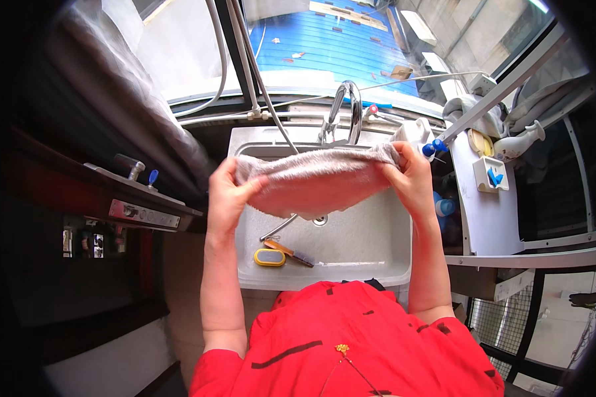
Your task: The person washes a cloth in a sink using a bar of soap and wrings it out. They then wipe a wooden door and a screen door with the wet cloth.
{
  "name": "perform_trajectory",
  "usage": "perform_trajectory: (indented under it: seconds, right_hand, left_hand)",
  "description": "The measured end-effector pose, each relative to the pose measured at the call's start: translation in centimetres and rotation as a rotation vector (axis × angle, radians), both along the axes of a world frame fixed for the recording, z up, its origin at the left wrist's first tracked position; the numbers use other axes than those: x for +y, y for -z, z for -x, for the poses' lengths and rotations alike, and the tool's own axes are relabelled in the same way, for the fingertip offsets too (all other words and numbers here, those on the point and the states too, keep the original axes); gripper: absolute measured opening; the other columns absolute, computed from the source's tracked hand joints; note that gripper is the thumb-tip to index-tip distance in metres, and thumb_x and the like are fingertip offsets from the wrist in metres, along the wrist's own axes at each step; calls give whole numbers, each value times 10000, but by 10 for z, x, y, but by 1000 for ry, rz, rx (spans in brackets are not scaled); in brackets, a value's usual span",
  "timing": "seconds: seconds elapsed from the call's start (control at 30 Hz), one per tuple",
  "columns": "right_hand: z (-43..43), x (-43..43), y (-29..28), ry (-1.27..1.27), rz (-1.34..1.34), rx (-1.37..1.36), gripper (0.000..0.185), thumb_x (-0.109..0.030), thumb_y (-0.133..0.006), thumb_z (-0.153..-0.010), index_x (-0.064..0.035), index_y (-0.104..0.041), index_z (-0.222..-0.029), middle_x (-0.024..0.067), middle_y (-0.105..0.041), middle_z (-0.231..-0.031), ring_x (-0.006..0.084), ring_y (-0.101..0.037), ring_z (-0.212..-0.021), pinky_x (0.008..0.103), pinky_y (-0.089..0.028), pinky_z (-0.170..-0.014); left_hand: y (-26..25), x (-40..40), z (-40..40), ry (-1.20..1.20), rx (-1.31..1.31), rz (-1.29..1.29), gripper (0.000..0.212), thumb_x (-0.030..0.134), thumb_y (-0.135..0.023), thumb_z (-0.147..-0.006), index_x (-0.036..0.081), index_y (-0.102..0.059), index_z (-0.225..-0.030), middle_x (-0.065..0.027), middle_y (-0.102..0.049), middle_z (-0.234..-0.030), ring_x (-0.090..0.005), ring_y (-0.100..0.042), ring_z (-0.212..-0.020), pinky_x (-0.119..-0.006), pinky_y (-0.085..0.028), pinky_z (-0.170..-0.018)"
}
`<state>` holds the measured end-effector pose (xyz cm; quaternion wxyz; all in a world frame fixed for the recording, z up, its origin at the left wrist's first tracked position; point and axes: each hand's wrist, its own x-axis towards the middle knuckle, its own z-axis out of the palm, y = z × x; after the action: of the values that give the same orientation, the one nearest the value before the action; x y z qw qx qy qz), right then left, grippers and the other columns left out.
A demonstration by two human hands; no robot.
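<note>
A pale, fuzzy cloth [318, 186], perhaps a towel, stretches between my hands above a light-coloured sink [362, 248]. My left hand [231, 196] pinches its left end, thumb on the near side. At the other end, my right hand [411, 173] grips a bunched corner. The cloth sags in the middle and hides part of the basin's far side. Below it, the drain [320, 221] is partly visible. On the basin floor lie a yellow-and-grey oval scrubber [269, 257] and a brush with an orange handle [279, 247].
A chrome faucet [353, 114] rises behind the cloth. To the right, a shelf [491, 218] bears a white soap holder [490, 174] and a white vase [521, 141]. A white plastic jug [414, 133] stands near the sink's back right. On the left are a curtain [129, 99] and a door handle [130, 166].
</note>
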<state>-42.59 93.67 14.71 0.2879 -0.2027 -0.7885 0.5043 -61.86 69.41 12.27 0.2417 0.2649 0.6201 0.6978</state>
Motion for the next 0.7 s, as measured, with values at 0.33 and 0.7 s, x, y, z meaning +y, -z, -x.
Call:
perform_trajectory:
  seconds: [0.33, 0.7]
  right_hand:
    - [25, -1, -13, -103, -107, -85, 332, -47, -662, -791, -29, -597, -1115, 24, -621, -793, 70, -530, -716, 211, -443, -663]
    - [13, -26, 2, 6, -924, -253, 193, -8, -643, -698, 14, -598, -884, 121, -551, -864, 244, -567, -797, 344, -462, -751]
  left_hand:
    - [-29, -16, 31, -54, 421, 511, 559, 211, -828, -627, -28, -549, -1047, -110, -627, -854, -177, -620, -764, -285, -497, -684]
    - [-21, -32, 33, 273, 1051, 455, 128, -27, -625, -689, -1, -554, -793, -64, -575, -923, -212, -571, -911, -320, -468, -745]
